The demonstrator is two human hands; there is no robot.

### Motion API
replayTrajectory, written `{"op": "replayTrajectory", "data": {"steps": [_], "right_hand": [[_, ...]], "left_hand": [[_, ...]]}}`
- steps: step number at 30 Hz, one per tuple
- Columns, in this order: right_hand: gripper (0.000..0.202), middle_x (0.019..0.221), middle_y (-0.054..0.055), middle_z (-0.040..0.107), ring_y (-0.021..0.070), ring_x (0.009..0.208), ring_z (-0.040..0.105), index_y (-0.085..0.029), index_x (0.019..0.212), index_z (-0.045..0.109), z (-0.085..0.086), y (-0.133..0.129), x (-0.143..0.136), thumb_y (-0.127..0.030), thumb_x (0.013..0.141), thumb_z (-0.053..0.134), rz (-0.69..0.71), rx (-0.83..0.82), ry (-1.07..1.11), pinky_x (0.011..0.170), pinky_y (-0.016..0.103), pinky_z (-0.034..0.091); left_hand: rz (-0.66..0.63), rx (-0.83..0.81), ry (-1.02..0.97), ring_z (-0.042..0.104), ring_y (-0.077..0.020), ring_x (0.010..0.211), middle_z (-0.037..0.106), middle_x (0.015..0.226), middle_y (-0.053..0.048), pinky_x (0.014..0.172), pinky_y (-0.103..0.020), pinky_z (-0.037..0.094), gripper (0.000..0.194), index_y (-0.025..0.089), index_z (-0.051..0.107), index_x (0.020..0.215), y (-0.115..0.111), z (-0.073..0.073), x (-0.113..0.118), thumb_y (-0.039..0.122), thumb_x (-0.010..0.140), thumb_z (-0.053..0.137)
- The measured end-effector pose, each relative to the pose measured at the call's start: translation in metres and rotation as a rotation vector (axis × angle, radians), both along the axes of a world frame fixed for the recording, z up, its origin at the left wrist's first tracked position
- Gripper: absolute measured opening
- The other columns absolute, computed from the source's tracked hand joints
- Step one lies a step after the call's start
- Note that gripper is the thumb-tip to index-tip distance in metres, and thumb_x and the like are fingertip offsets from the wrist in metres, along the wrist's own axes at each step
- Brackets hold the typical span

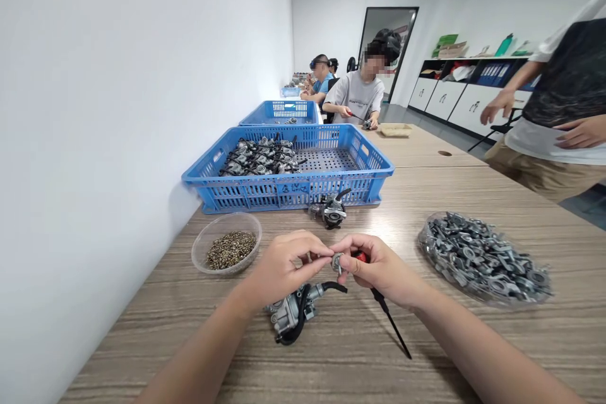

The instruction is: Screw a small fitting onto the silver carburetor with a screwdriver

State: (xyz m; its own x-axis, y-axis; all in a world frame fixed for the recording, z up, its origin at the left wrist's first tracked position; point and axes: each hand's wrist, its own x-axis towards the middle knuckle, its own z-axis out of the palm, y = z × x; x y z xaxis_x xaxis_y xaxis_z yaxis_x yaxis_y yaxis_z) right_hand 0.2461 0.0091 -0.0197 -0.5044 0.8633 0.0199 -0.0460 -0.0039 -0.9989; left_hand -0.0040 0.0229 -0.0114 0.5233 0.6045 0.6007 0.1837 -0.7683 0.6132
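Both hands meet over the near middle of the table [426,158]: the left hand [284,265] and right hand [379,268] pinch a small metal fitting [337,262] between their fingertips, the right also closed around a screwdriver [386,312]. A carburetor [296,312] lies just beneath them. This looks like fitting a part before fastening, which would call for a steady alignment. Open wood lies toward the near edge; the screw bowl [227,243], blue crate [288,167] and parts tray [483,259] flank the work.
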Motion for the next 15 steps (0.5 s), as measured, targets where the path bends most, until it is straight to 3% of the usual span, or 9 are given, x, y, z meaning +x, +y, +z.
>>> {"op": "replayTrajectory", "data": {"steps": [4,7,11,15], "right_hand": [[0.053,0.076,0.001,0.079,0.0038,0.045,0.028,-0.019,0.113,0.074,-0.0023,0.0014,-0.0004,-0.066,0.092,0.088,-0.025,-0.061,0.007,0.045,0.023,0.017],[0.053,0.074,0.0,0.078,0.0045,0.045,0.033,-0.021,0.109,0.072,-0.0051,0.0017,-0.0007,-0.068,0.09,0.088,-0.037,-0.089,0.035,0.046,0.022,0.018],[0.054,0.073,0.001,0.077,0.0059,0.045,0.039,-0.021,0.109,0.069,-0.006,0.0007,-0.0003,-0.07,0.093,0.085,0.03,-0.069,0.042,0.045,0.022,0.02],[0.049,0.076,-0.001,0.075,0.0062,0.047,0.041,-0.021,0.112,0.07,-0.0011,-0.0016,-0.0009,-0.067,0.099,0.08,0.024,0.062,0.014,0.046,0.022,0.024]], "left_hand": [[-0.013,0.0,0.042,0.077,-0.0208,0.099,0.084,0.109,-0.01,0.081,-0.03,0.062,0.018,0.021,0.083,0.119,-0.0004,0.0025,-0.0022,0.02,0.103,0.077],[-0.054,0.025,0.039,0.077,-0.0213,0.101,0.084,0.114,-0.01,0.078,-0.028,0.062,0.029,0.022,0.081,0.126,-0.0001,0.0051,-0.0031,0.02,0.097,0.084],[-0.077,0.077,-0.011,0.078,-0.0186,0.091,0.085,0.103,-0.009,0.082,-0.029,0.062,0.017,0.021,0.084,0.118,0.0,0.006,-0.002,0.022,0.101,0.083],[-0.072,0.072,-0.04,0.078,-0.0181,0.089,0.084,0.101,-0.009,0.074,-0.025,0.061,0.014,0.02,0.085,0.115,-0.0001,0.0042,-0.0016,0.022,0.101,0.084]]}}
